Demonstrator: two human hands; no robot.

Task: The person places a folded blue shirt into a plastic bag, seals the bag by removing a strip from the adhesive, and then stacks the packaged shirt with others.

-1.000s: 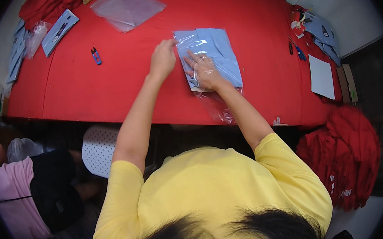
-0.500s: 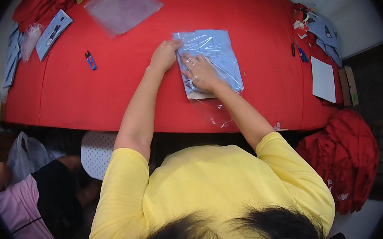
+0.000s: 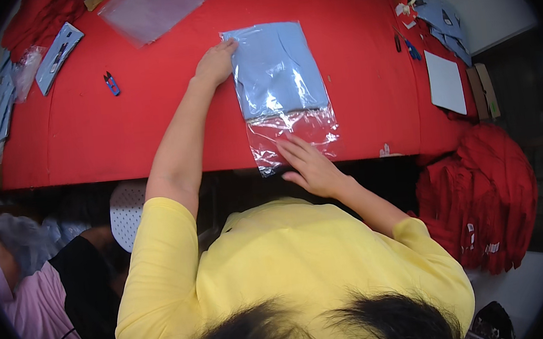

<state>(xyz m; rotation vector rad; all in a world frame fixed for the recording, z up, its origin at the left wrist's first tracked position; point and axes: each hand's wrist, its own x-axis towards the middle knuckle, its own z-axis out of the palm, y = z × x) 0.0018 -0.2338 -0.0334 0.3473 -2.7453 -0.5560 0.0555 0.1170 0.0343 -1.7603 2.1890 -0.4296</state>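
Note:
A folded light blue garment (image 3: pixel 278 65) lies on the red-covered table inside a clear plastic bag (image 3: pixel 307 131). The bag's loose end stretches past the garment toward me, and its corner reaches over the table's near edge. My left hand (image 3: pixel 214 65) is at the bag's upper left edge, its fingertips closed on the plastic there. Over the loose end of the bag is my right hand (image 3: pixel 313 169), open and palm down, with the thumb apart from the fingers and the fingertips at the plastic.
Blue-handled thread snips (image 3: pixel 111 84) and a stack of clear bags (image 3: pixel 151 12) lie left of the garment. More packed blue garments (image 3: pixel 59 57) are far left. At right are scissors (image 3: pixel 412 49), a white board (image 3: pixel 445 82) and heaped red garments (image 3: pixel 480 196). Another person (image 3: pixel 44 305) sits lower left.
My right hand has moved off the garment toward me, onto the bag's loose end. The garment now lies fully inside the bag, whose loose end has spread toward me. My left hand stays at the edge.

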